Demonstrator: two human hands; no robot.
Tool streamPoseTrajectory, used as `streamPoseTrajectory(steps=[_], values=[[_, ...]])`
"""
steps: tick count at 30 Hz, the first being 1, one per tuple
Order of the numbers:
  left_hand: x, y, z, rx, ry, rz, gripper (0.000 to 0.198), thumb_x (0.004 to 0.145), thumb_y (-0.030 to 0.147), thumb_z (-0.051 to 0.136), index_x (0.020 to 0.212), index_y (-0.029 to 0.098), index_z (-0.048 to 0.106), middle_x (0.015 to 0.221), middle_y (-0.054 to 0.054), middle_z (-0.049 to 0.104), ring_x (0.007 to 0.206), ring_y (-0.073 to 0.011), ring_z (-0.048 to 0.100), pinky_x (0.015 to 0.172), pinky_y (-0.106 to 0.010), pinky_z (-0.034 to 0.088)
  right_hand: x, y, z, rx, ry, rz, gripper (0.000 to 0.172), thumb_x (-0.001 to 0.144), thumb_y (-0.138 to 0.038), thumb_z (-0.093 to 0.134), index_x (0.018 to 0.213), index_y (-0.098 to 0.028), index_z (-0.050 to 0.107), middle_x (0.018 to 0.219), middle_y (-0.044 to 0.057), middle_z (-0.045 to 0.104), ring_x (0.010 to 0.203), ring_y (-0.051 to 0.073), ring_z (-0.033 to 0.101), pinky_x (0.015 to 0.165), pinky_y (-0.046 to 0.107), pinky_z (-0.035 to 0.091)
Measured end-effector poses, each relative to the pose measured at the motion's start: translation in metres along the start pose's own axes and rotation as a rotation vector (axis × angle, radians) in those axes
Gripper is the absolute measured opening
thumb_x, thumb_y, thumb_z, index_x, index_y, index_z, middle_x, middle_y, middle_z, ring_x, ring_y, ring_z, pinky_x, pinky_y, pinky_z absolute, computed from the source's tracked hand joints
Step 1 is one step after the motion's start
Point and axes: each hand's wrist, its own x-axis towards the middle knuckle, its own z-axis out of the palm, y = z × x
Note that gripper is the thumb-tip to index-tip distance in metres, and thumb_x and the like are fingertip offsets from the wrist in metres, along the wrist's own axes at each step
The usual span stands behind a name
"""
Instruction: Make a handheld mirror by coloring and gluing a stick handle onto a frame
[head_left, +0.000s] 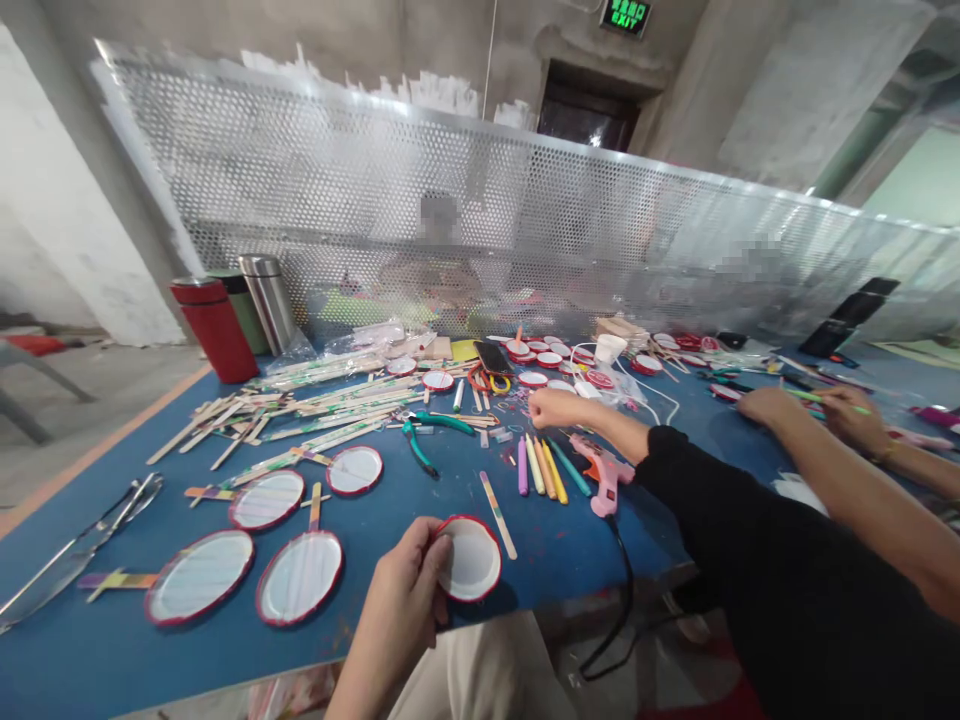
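Fingers (422, 545) of the left hand (397, 595) curl tightly on a round white disc with a glossy red rim (470, 558) — over the blue table's (75, 650) near edge, just beside a flat wooden craft stick (497, 515); a pink glue gun (604, 472) lies beyond, by a co-worker's black-sleeved arm (637, 445).

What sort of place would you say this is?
Probably a handicraft workshop in a bare concrete building: the blue worktable holds a pink hot glue gun, coloured craft sticks and round red-rimmed frames.
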Motion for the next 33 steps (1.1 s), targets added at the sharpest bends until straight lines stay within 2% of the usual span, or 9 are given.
streamPoseTrajectory(steps=[4,9,12,15,18,23,27,30,33], values=[[-0.003,-0.001,-0.005,-0.149,-0.064,0.028,0.037,0.083,0.053,0.052,0.095,0.018,0.052,0.047,0.009,0.049,0.030,-0.0065,0.042,0.028,-0.014,0.027,-0.035,-0.035,0.000,0.142,0.018,0.009,0.008,0.081,-0.014,0.059,0.074,-0.014,0.063,0.069,-0.001,0.065,0.063,0.013,0.060,0.058,0.022,0.045],[-0.006,-0.001,-0.011,-0.304,-0.202,0.064,0.063,0.082,0.050,0.059,0.131,0.019,0.035,0.060,0.009,0.052,0.034,-0.0068,0.049,0.030,-0.014,0.032,-0.100,-0.102,0.042,0.370,0.108,-0.057,0.007,0.077,-0.017,0.056,0.071,-0.019,0.060,0.069,-0.002,0.063,0.063,0.012,0.057,0.059,0.022,0.041],[-0.006,0.000,-0.011,-0.291,-0.225,0.053,0.062,0.082,0.049,0.060,0.130,0.017,0.037,0.059,0.009,0.052,0.035,-0.0069,0.049,0.029,-0.014,0.029,-0.124,-0.125,0.068,0.509,0.221,-0.086,0.010,0.076,-0.015,0.057,0.067,-0.020,0.058,0.071,-0.001,0.059,0.067,0.013,0.054,0.062,0.024,0.040],[-0.007,0.001,-0.010,-0.265,-0.196,0.036,0.046,0.080,0.050,0.061,0.108,0.015,0.050,0.058,0.008,0.052,0.034,-0.0043,0.045,0.031,-0.013,0.029,-0.137,-0.131,0.081,0.760,0.154,-0.009,0.009,0.079,-0.023,0.061,0.070,-0.020,0.060,0.070,-0.001,0.060,0.065,0.013,0.052,0.059,0.024,0.039],[-0.009,0.001,-0.011,-0.269,-0.168,0.043,0.040,0.078,0.052,0.063,0.088,0.015,0.053,0.057,0.008,0.050,0.035,-0.0023,0.039,0.034,-0.014,0.030,-0.144,-0.132,0.085,0.988,0.073,0.058,0.011,0.078,-0.030,0.063,0.072,-0.020,0.062,0.068,-0.002,0.059,0.063,0.013,0.050,0.058,0.024,0.038],[-0.009,-0.006,-0.015,-0.203,-0.263,0.070,0.039,0.081,0.054,0.059,0.086,0.016,0.053,0.057,0.007,0.049,0.037,-0.0027,0.037,0.036,-0.014,0.026,-0.149,-0.134,0.093,1.283,0.067,0.111,0.013,0.074,-0.031,0.065,0.072,-0.020,0.058,0.069,-0.003,0.055,0.061,0.011,0.046,0.055,0.022,0.036],[-0.009,-0.006,-0.017,-0.101,-0.364,0.121,0.028,0.088,0.046,0.052,0.086,0.018,0.050,0.062,0.007,0.046,0.044,-0.0048,0.038,0.042,-0.017,0.027,-0.147,-0.139,0.101,1.539,0.069,0.232,0.013,0.074,-0.031,0.061,0.074,-0.020,0.056,0.073,-0.002,0.057,0.052,0.009,0.042,0.049,0.022,0.034],[-0.010,0.002,-0.017,0.101,-0.382,0.218,0.016,0.087,0.033,0.054,0.084,0.018,0.050,0.067,0.006,0.045,0.059,-0.0082,0.040,0.053,-0.018,0.033,-0.145,-0.138,0.100,1.501,0.095,0.221,0.015,0.078,-0.032,0.057,0.071,-0.021,0.048,0.061,-0.006,0.049,0.045,0.007,0.032,0.043,0.021,0.026],[-0.011,0.011,-0.017,0.251,-0.371,0.253,0.013,0.087,0.029,0.052,0.079,0.019,0.047,0.066,0.007,0.044,0.062,-0.0094,0.038,0.056,-0.020,0.032,-0.144,-0.132,0.093,1.245,0.164,0.104,0.013,0.082,-0.029,0.054,0.073,-0.023,0.047,0.062,-0.006,0.045,0.051,0.009,0.036,0.048,0.021,0.030]])
